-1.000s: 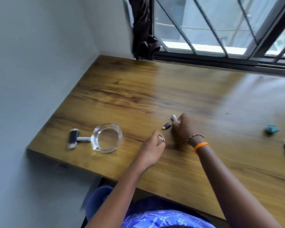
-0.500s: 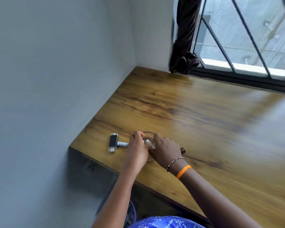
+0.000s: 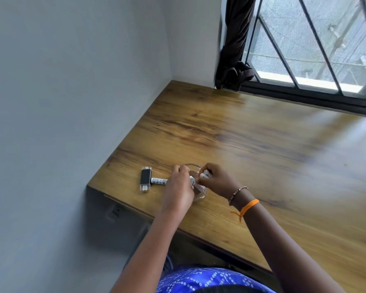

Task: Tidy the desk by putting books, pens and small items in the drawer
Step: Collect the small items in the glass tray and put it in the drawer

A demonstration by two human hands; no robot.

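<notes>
Where the grey wall (image 3: pixel 72 102) meets the barred window (image 3: pixel 317 45), your desk (image 3: pixel 262 144) fills the corner, its wood-grain top running out to the right and down past your arms. A dark curtain (image 3: pixel 234 49) hangs bunched at the window's left edge, its end resting at the back of the desk. Your blue patterned top (image 3: pixel 194 280) shows at the bottom edge.

Both of your hands meet over a glass dish (image 3: pixel 200 194) near the desk's front left corner (most of the dish is hidden under them; only its far rim and a bit of the near side show). Your left hand (image 3: pixel 179 188) is curled, fingers pinching a small white printed item (image 3: pixel 192 182) at the dish. Your right hand (image 3: pixel 217 180), with a bead bracelet (image 3: pixel 237 193) and an orange thread (image 3: pixel 248 207) at the wrist, is also closed, pinching a second white printed item (image 3: pixel 207 174) just beside the first. Whether the two pieces touch each other you cannot tell from here.

Just left of your left hand, a white marker (image 3: pixel 159 181) lies flat on the desk, its far end touching a black flash drive (image 3: pixel 145 179) with clear ends, which lies crosswise to it near the left edge.
</notes>
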